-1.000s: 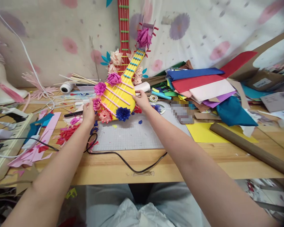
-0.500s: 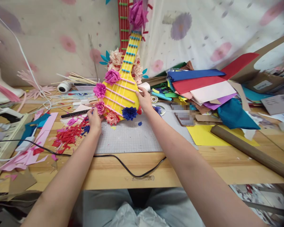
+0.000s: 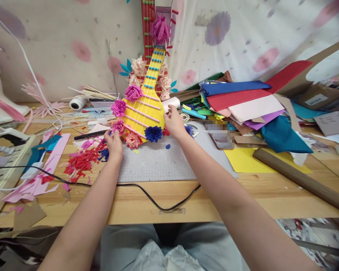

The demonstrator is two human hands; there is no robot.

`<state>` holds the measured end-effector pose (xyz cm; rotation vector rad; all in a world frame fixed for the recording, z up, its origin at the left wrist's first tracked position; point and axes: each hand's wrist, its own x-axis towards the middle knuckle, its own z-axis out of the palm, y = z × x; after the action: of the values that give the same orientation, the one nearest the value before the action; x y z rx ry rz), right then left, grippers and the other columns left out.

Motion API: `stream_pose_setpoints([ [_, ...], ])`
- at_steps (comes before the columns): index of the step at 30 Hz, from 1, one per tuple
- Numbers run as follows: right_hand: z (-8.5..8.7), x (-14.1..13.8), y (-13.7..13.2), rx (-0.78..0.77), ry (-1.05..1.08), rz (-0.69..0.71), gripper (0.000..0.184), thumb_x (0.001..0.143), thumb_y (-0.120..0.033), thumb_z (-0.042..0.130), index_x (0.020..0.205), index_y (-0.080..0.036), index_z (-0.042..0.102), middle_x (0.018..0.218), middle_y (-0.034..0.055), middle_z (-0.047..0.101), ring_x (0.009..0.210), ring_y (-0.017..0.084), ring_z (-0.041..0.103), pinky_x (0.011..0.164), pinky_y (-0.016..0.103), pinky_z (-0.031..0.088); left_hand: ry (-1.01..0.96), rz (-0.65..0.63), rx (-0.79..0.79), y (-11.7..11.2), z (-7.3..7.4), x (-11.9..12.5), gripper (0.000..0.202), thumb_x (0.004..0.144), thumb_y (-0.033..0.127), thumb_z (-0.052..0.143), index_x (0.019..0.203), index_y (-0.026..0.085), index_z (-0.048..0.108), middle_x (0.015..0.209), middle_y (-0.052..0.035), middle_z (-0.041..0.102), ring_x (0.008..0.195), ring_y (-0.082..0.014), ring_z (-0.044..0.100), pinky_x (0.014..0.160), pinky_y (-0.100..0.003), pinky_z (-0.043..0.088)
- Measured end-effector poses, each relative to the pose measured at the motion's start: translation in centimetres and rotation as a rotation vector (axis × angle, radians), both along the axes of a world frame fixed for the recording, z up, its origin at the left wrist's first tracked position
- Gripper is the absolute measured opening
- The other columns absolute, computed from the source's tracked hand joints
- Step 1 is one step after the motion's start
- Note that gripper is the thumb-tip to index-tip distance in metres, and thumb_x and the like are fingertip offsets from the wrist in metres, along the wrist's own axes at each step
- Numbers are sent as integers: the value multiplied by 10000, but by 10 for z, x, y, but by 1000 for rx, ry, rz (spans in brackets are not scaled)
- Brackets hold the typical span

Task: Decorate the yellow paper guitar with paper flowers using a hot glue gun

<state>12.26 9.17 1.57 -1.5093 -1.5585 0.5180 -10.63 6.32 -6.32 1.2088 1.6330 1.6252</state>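
Note:
A yellow paper guitar [image 3: 143,113] with pink strings and paper flowers stands tilted on the grey cutting mat [image 3: 158,163], its neck rising toward the wall. My left hand [image 3: 113,144] is closed on the guitar's lower left edge, beside a pink flower [image 3: 119,127]. My right hand [image 3: 173,121] grips the body's right edge, fingers curled round it. A blue flower [image 3: 153,133] sits on the body between my hands.
A red paper guitar [image 3: 147,34] leans on the wall behind. Coloured paper sheets [image 3: 243,105] pile up at right, with a brown roll [image 3: 299,180] in front. Red paper scraps [image 3: 81,162], a black cable [image 3: 147,195] and a power strip [image 3: 8,165] lie left.
The guitar has swung more upright, its neck moving left toward the red guitar. My left hand slid down to the body's lower left edge; my right hand stayed on the right edge.

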Motion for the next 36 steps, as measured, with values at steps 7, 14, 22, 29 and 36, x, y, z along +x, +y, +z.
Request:
stream_pose_setpoints([
  [7,-39,25,-70,-23,-250,125,304,818,-138,465,1119,-171,447,1093,117,616,919,211,608,828,387,492,-25,303,103,-8,10,12,367,802,232,525,1149,176,419,1272,-144,449,1168,-203,498,1009,-342,380],
  [14,-59,28,-76,-125,-403,171,346,769,-140,557,1099,-155,453,1006,109,623,1007,259,559,872,426,445,506,249,487,-39,29,36,394,759,108,499,1148,159,464,1266,-152,429,1283,-219,365,1093,-409,290],
  [22,-64,27,-73,-126,-203,187,431,691,-38,493,1077,-221,437,866,22,584,869,193,567,797,363,462,701,-69,598,-55,31,74,386,760,117,505,1139,175,460,1227,-149,471,1231,-242,429,1034,-427,378],
  [29,-71,31,-73,-11,-52,276,469,699,-73,480,1133,-232,400,918,18,531,736,137,562,746,336,496,623,-465,308,-68,20,102,398,753,63,473,1135,176,461,1073,-82,564,794,-117,599,733,-273,515],
  [36,-54,33,-90,147,-251,514,605,698,-3,412,1261,-220,355,1182,107,445,752,121,571,754,355,516,608,-534,-10,-76,25,114,425,754,119,538,1170,173,471,1010,-63,631,727,-135,605,699,-292,491],
])
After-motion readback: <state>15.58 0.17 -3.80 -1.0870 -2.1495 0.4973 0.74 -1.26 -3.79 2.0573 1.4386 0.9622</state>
